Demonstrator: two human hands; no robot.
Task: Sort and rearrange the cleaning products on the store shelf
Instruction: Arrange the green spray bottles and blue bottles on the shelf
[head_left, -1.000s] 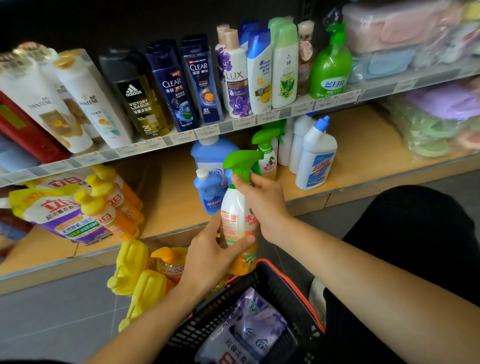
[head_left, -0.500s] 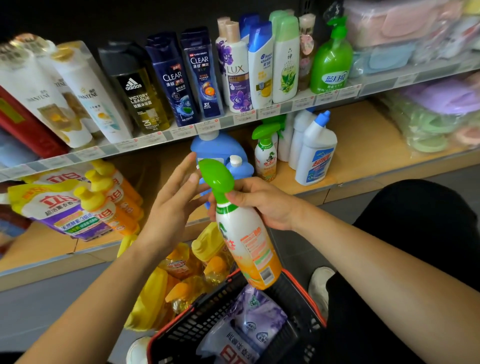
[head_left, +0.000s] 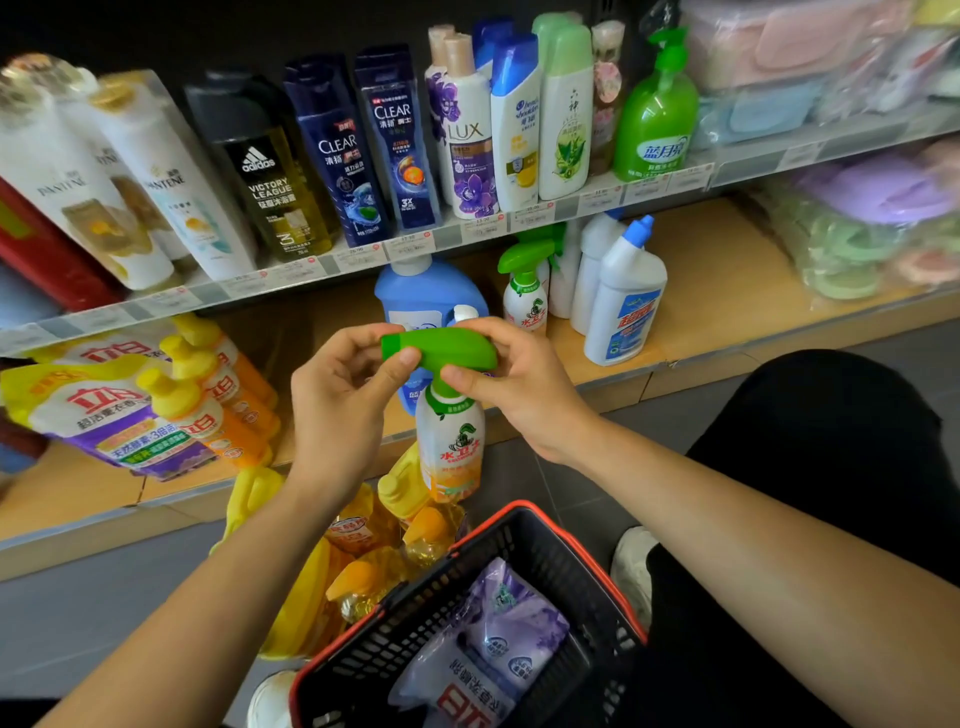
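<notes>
A white and orange spray bottle with a green trigger head hangs upright in front of the lower shelf. My left hand pinches the nozzle end of the green head. My right hand grips the head's back and neck. A matching spray bottle stands on the lower shelf beside a white toilet cleaner bottle with a blue cap. A blue detergent jug stands behind my hands.
Shampoo bottles line the upper shelf. Yellow-capped orange bottles and a refill pouch lie at the lower left. A black basket with a red rim holds a purple pouch. Yellow bottles stand on the floor.
The spray bottle swung from tilted to upright and rose slightly. My left hand, open half a second ago, now pinches the nozzle end of the green head.
</notes>
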